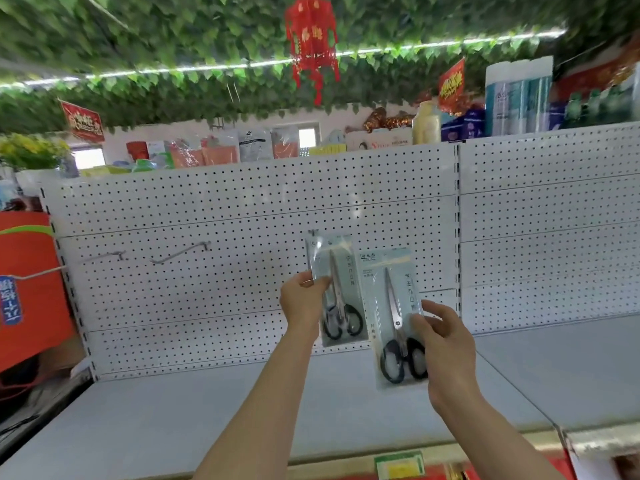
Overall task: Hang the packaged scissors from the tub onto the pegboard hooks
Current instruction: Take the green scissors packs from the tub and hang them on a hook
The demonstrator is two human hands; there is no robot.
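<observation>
Head view: left hand (303, 299) grips one scissors pack (335, 289) at frame centre, right hand (446, 344) another pack (394, 317). Its hang-hole may miss the hook (313, 233).

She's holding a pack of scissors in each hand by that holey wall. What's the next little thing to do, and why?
Probably ease the left hand's pack fully onto the hook at its top edge, then let go. The right hand holds a second pack waiting.

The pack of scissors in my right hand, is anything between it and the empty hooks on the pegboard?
Nothing visible blocks it. The right-hand pack has open pegboard leftward to the two bare hooks, though the left-hand pack lies along that route.
</observation>
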